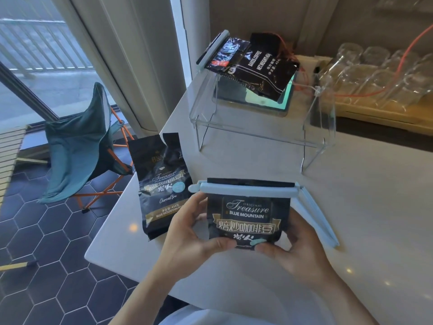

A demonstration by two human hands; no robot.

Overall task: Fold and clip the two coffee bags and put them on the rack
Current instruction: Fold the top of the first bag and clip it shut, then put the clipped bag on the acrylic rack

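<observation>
With both hands, left (187,233) and right (295,252), we grip the clipped coffee bag (248,219) above the counter (351,207), the second bag (161,184) unclipped beside a spare clip (314,214), the rack (257,127) ahead.

Black coffee bag (248,219) with gold lettering, top folded under a pale blue clip (243,189), upright between both hands, second black bag (161,186) left of the grip, top open and crumpled, apparently lying flat, clear rack (260,137) beyond
</observation>
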